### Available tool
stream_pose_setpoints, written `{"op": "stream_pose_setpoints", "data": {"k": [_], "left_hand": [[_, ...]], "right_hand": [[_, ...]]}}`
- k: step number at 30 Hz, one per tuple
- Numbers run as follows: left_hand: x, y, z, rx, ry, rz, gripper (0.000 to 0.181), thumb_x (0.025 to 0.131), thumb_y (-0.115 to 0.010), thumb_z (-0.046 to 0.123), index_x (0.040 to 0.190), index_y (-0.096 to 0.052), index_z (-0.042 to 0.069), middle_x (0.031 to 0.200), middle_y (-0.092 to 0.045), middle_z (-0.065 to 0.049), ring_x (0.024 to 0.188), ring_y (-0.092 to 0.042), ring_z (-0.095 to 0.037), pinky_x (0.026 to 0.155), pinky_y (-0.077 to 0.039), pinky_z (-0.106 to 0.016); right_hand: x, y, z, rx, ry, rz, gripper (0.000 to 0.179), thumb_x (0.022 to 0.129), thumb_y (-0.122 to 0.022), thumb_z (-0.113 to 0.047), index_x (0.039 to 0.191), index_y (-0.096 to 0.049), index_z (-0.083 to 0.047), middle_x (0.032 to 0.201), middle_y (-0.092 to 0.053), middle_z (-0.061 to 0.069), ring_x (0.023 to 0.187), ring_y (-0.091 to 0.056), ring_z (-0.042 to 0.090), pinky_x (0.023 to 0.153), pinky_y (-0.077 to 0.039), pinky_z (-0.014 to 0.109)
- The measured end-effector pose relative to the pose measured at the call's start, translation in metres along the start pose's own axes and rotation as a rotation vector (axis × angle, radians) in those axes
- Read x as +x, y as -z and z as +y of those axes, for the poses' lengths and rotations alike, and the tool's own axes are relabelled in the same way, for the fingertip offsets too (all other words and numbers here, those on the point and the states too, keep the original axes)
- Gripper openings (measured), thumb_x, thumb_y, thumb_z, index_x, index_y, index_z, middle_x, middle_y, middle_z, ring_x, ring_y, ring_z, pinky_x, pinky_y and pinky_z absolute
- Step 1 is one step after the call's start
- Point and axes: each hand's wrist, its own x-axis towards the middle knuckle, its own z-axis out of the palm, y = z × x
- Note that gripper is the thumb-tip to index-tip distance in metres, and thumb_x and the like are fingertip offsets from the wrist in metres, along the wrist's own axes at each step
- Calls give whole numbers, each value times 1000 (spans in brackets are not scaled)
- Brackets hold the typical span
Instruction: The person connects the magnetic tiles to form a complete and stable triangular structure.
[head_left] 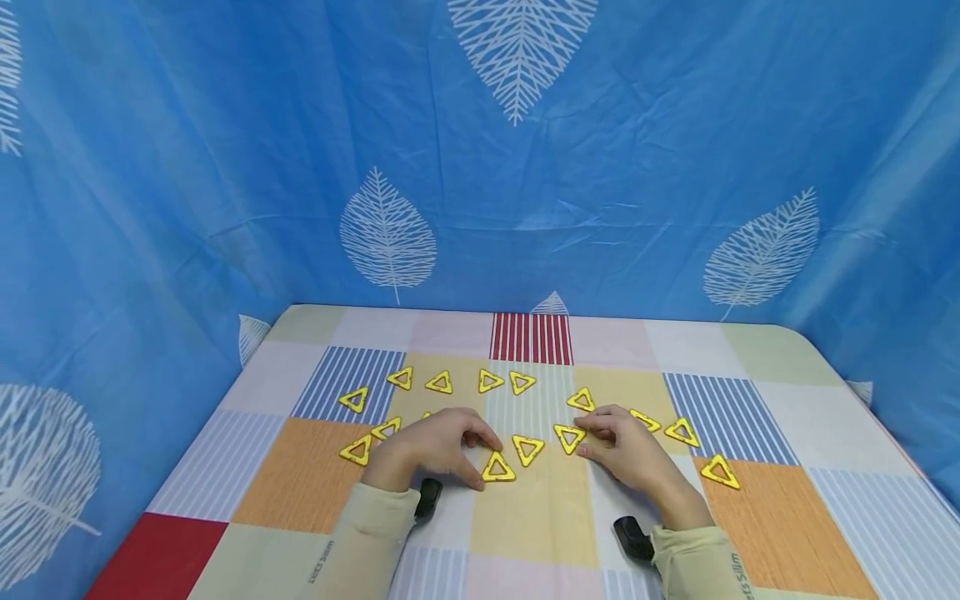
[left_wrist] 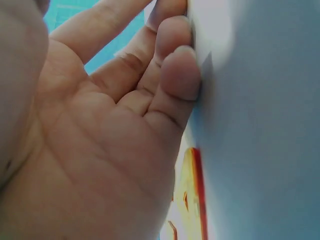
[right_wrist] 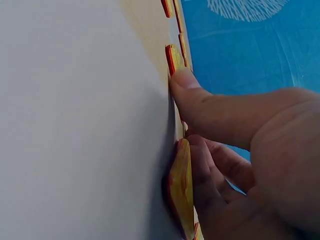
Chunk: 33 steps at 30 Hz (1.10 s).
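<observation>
- Currently, I watch the left hand point(head_left: 431, 446) low over the desk point(head_left: 525, 533), thumb and forefinger set apart at the left side of a near yellow triangle point(head_left: 498, 477); I cannot tell whether that grip pinches it.
- From the left wrist, I see bent fingers close to the pale surface, and a yellow piece point(left_wrist: 192, 195) lying beyond the palm.
- My view of the right hand point(head_left: 626, 446) shows thumb and forefinger at the right side of another triangle point(head_left: 561, 440); its thumb touches the piece in the right wrist view, but I cannot tell whether the forefinger clamps it too.
- Between the two, I have a loose triangle point(head_left: 520, 451) flat on the cloth.
- Beyond the hands, I see a curving row of triangles point(head_left: 439, 389), with more off to the left and right; one by the left hand is mostly hidden.
- Around all this, I have a patchwork cloth point(head_left: 285, 479) on the desk, a blue curtain point(head_left: 637, 142) printed with white leaves, and a black device point(head_left: 632, 537) at each wrist.
</observation>
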Motion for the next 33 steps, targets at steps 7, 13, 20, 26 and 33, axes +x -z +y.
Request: {"op": "stream_pose_setpoints", "data": {"k": [7,13,20,26,33], "left_hand": [[3,-1,0,-18,-7,-16,42,68,-94,9,106,-78,16,97,-61,7,84,-50,-17,79,-43,-29],[4,-2,-2,-36,-3,-23,43,68,-94,8,107,-77,15,100,-62,7,85,-51,-15,79,-44,-29],[3,-2,-4,-32,11,-19,43,68,-94,10,107,-77,17,100,-61,9,87,-52,-14,82,-44,-30],[3,-2,-3,-42,20,-15,43,67,-95,10,106,-77,18,99,-61,8,87,-51,-16,81,-44,-30],[3,-2,-2,-43,23,-17,43,68,-94,9,107,-77,17,99,-61,8,86,-51,-15,80,-44,-30]], "right_hand": [[1,-1,-2,-43,10,15,25,90,-75,-4,115,-75,-2,116,-60,13,98,-60,25,84,-50,44],[1,-2,-1,-56,4,30,22,89,-76,-5,111,-77,-5,114,-61,11,95,-59,23,83,-50,44],[3,-5,-1,-48,13,58,22,89,-77,-9,110,-77,-8,106,-66,4,91,-61,17,82,-51,41],[4,-4,-6,-12,-64,55,24,90,-78,-14,113,-77,-11,109,-72,3,93,-65,16,81,-52,39],[4,-2,-10,160,-92,29,26,87,-81,-20,112,-79,-12,113,-73,5,95,-68,15,77,-53,28]]}}
